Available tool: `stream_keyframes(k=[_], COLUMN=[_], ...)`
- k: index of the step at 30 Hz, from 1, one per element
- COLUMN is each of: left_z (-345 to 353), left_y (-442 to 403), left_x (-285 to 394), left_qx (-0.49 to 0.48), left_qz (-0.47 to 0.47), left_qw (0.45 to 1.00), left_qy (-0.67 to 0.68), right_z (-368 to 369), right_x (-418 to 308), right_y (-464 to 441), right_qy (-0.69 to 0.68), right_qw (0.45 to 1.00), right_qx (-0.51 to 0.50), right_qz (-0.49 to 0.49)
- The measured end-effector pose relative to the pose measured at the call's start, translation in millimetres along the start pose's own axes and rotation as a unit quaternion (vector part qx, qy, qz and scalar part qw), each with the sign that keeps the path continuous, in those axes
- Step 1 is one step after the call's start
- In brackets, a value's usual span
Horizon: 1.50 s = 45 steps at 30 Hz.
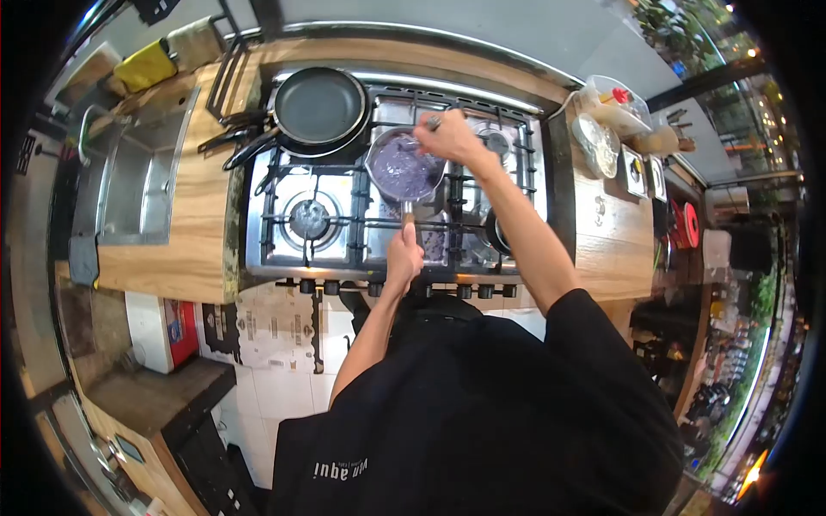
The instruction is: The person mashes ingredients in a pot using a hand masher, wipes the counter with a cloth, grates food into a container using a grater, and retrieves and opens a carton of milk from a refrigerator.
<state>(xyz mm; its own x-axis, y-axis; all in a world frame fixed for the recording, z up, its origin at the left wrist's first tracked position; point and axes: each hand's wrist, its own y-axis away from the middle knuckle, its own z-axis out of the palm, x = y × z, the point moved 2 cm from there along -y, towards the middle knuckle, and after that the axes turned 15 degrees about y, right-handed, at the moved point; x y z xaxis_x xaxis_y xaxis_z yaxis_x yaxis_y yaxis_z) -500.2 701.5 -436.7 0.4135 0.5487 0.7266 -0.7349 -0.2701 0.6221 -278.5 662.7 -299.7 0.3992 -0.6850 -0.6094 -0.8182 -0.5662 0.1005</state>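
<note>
Left hand (404, 258) gripping handle (408, 217) of saucepan (408, 200), fingers wrapped tight, pan body sitting just beyond; right hand (447, 138) clutching utensil (433, 123), fingers curled closed above purple liquid (403, 176).

Metal saucepan (408, 199) upright on the stove (267, 251), handle (409, 209) frontward, glossy purple liquid (400, 175) inside, with perhaps a whisk (433, 123) in it.

The saucepan (408, 201) is metal, its contents (403, 175) glossy.
</note>
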Motion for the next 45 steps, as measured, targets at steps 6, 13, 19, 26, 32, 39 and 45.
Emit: stream_keyframes(k=[6, 13, 19, 26, 32, 39, 45], left_z=[-2.3, 5.4, -4.2, -6.7, -5.7, -7.1, -15.0], left_y=[-3.6, 11.7, 20.3, 8.4, 16.5, 13.8, -0.8], left_x=[9.0, 0.8, 5.6, 1.9, -1.5, 1.3, 26.3], left_qx=[-0.012, -0.001, -0.058, -0.085, -0.037, -0.085, -0.117], left_qz=[0.003, 0.0, -0.004, -0.017, -0.06, -0.027, -0.149], left_qw=[1.0, 1.0, 0.998, 0.994, 0.997, 0.996, 0.982], left_qy=[0.027, 0.004, 0.005, 0.071, 0.028, 0.001, 0.007], right_z=[-3.6, -10.8, -4.1, -4.0, -7.3, -11.3, -14.6], right_x=[5.2, -15.5, -5.9, -5.0, 0.0, 4.6, 47.4], right_y=[-9.4, -0.9, 3.3, 14.5, 20.5, 30.4, 93.7], right_qy=[0.11, 0.162, 0.11, 0.057, 0.016, 0.026, -0.318], right_qw=[0.992, 0.985, 0.99, 0.996, 0.995, 0.997, 0.929], right_qx=[0.012, -0.019, -0.075, -0.052, -0.067, -0.05, 0.007], right_qz=[-0.055, -0.049, -0.045, -0.036, -0.066, -0.052, 0.187])
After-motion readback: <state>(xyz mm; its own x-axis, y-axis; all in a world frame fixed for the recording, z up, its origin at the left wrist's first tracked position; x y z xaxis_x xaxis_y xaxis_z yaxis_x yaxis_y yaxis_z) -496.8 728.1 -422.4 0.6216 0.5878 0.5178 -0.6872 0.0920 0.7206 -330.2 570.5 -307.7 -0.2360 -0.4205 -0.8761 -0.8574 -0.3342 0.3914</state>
